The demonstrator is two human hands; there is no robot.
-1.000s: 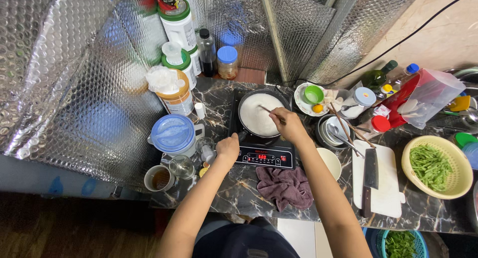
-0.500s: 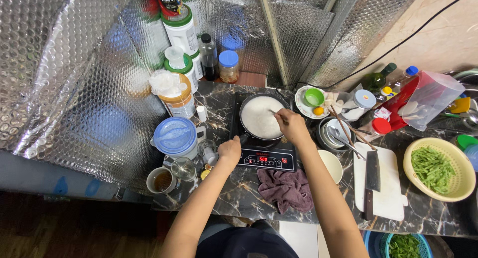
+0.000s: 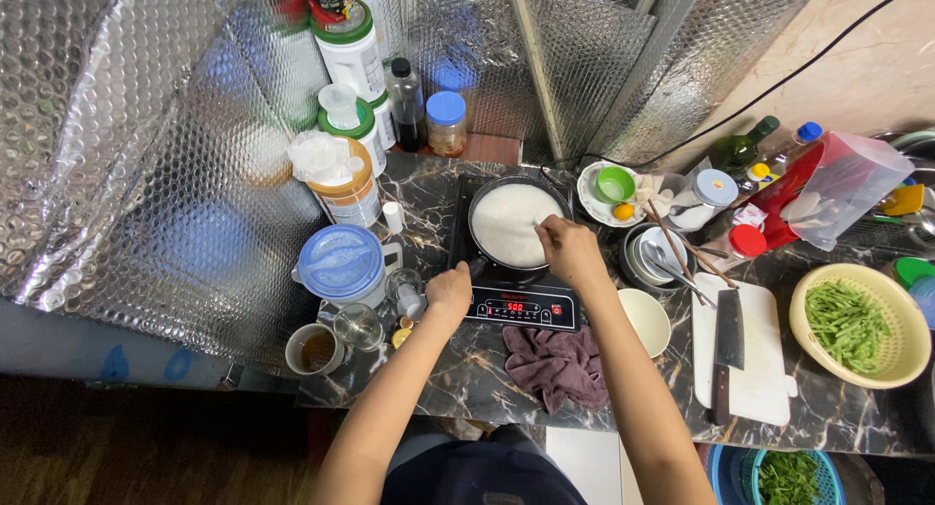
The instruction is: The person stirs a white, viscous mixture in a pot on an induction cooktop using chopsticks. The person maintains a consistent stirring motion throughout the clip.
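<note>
Dark marble bench (image 3: 467,388), foil-lined walls. Left hand (image 3: 449,291) fingers closed on pan (image 3: 513,225) handle — handle points toward person. Right hand (image 3: 570,250) over pan; finger state unclear.

Hands: two, the left hand (image 3: 449,291) and the right hand (image 3: 570,251)
Pans: one pan (image 3: 511,224) of white batter
Induction cookers: one (image 3: 516,296)
Knives: one cleaver (image 3: 727,351)
Cutting boards: one (image 3: 755,369)
Yellow baskets of greens: one (image 3: 857,325)
Cloths: one (image 3: 560,364)
Blue-lidded tubs: one (image 3: 342,263)
Mugs: one (image 3: 314,348)
</note>
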